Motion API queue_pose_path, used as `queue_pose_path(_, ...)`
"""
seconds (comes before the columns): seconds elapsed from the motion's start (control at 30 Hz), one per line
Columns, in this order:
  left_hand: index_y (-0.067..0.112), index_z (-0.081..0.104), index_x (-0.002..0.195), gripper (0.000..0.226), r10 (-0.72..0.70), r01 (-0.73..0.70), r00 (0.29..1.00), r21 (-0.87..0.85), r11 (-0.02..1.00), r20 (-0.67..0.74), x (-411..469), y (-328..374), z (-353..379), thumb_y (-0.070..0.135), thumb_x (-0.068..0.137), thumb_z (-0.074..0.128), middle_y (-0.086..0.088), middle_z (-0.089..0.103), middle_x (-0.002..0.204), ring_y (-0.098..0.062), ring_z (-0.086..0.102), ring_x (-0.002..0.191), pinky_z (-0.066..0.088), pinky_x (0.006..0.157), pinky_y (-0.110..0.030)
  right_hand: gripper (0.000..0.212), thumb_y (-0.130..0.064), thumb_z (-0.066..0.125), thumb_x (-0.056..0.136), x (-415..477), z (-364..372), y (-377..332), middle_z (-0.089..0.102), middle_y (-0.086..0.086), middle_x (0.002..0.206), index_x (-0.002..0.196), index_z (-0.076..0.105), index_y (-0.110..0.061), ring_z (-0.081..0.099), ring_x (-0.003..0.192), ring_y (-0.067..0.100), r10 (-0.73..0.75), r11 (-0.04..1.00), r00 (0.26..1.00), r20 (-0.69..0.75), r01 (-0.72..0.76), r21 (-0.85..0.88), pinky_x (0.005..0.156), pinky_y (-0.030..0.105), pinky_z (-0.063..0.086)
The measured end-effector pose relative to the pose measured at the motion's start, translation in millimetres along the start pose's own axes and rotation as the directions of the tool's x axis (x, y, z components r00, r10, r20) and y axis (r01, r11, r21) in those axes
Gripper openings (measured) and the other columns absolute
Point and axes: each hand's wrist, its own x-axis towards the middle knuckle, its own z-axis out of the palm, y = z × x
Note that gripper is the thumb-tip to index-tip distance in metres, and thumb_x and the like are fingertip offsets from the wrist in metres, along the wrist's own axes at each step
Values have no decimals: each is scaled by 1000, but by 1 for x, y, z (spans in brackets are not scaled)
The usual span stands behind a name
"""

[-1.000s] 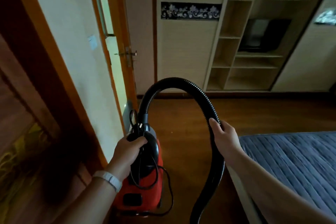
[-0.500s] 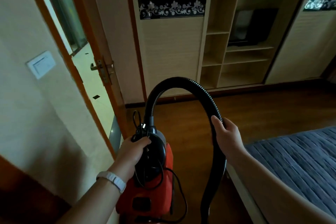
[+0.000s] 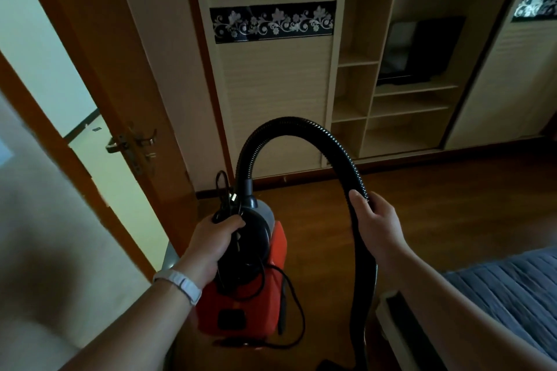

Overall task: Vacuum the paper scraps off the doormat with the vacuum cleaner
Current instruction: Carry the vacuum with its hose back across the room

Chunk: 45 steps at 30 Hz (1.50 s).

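Observation:
A red and black vacuum cleaner (image 3: 262,304) hangs in front of me above the wooden floor. My left hand (image 3: 211,244) grips its black top handle together with loops of the black power cord (image 3: 289,304). The ribbed black hose (image 3: 289,126) arches up from the cleaner and comes down on the right. My right hand (image 3: 376,223) holds that hose on its descending part. No doormat and no paper scraps are in view.
An open wooden door (image 3: 126,75) with a metal handle (image 3: 132,144) stands at the left, a bright room behind it. A wardrobe with open shelves (image 3: 391,75) fills the far wall. A bed with a grey cover (image 3: 518,295) is at the lower right.
The view has swung left to right past the wall toward the open door, which now looks closer. Both hands keep the same hold on the cleaner and the hose.

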Motion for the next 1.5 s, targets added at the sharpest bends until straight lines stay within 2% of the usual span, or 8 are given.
queue_pose_path(0.1,7,71,89,6,-8,8,999,-9,1000,47,40,7,14,12,87,69,-5,69,59,-23,65,53,52,58,-32,31,-39,55,98,35,5,4,57,1,62,90,59,-10,53,52,16,5,1000,999,-48,-5,-14,48,31,45)
queue_pose_path(0.17,6,68,86,5,-22,23,995,-7,1000,93,73,8,23,11,87,68,-5,64,56,-21,61,48,50,57,-33,32,-40,55,98,58,11,8,56,2,62,91,59,-9,53,52,17,12,1000,997,-82,-14,-16,48,32,45)
queue_pose_path(0.47,7,63,83,5,-107,104,951,29,994,290,231,34,74,8,85,67,-6,57,59,-20,55,50,46,52,-29,32,-39,56,98,177,46,11,57,2,61,89,59,-9,53,50,16,95,993,958,-270,-111,-42,44,28,44)
queue_pose_path(0.6,7,64,79,8,-43,21,943,71,997,330,294,63,103,10,84,70,-2,60,57,-19,58,54,47,55,-30,31,-37,57,98,222,54,2,58,2,55,80,57,-12,54,45,15,44,992,910,-413,-88,-89,41,28,44)
queue_pose_path(0.77,10,64,71,12,28,-77,914,107,991,405,345,98,141,12,81,71,-2,59,55,-23,58,56,48,57,-34,32,-38,57,97,263,45,-1,57,0,53,79,57,-12,54,48,19,47,997,862,-504,-73,-31,46,31,45)
queue_pose_path(1.0,9,56,66,23,27,-101,872,125,987,489,400,126,225,9,86,68,0,54,48,-20,53,47,45,51,-29,32,-39,58,97,332,6,23,57,-1,53,77,57,-14,54,47,20,57,998,817,-573,-55,20,47,32,46)
queue_pose_path(1.13,9,53,59,32,6,-90,864,142,986,504,426,131,291,7,88,67,0,51,46,-23,49,48,43,56,-33,32,-37,56,98,387,-32,46,58,1,55,81,58,-9,56,49,23,73,997,825,-560,-53,53,47,33,47)
queue_pose_path(1.5,11,56,62,27,-62,-37,848,176,984,527,474,161,483,7,86,67,-1,51,51,-18,49,47,44,54,-30,30,-39,57,97,519,-171,66,59,0,57,82,59,-14,57,50,22,100,995,807,-582,-75,68,47,33,47)
